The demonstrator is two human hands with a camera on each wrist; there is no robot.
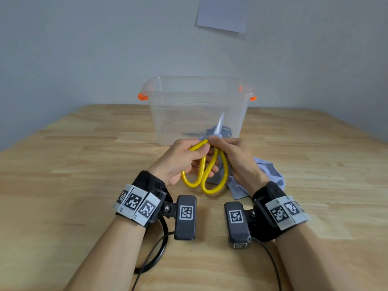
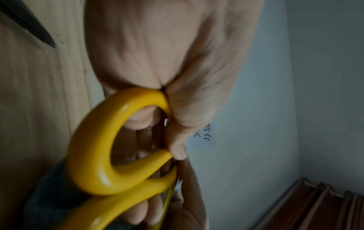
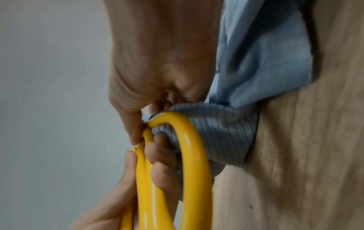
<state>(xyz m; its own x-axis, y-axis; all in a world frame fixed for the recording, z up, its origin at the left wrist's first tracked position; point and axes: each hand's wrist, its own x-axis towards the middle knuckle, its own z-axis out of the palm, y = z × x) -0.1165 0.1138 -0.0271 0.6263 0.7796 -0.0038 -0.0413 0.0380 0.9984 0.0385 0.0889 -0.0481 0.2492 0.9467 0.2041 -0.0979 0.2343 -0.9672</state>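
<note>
My left grip [image 1: 184, 158] is closed round the yellow handles of the scissors [image 1: 210, 169], held over the bench [image 1: 84, 164] in front of the clear bin [image 1: 195, 101]. My right grip [image 1: 237, 158] pinches the blue cloth [image 1: 270, 171] against them near the pivot. I judge the scissors stiff and fairly light, with smooth coated loops that could slip, so they are best held at the handles, clear of the blades, which show only as a blur. The cloth is soft and limp, trailing onto the bench. The wood is pale and flat, and behind it is a grey wall [image 1: 84, 49] with a paper sheet [image 1: 223, 15].

Seemingly "暂存区" on wall sheet [image 2: 204, 133]
</note>
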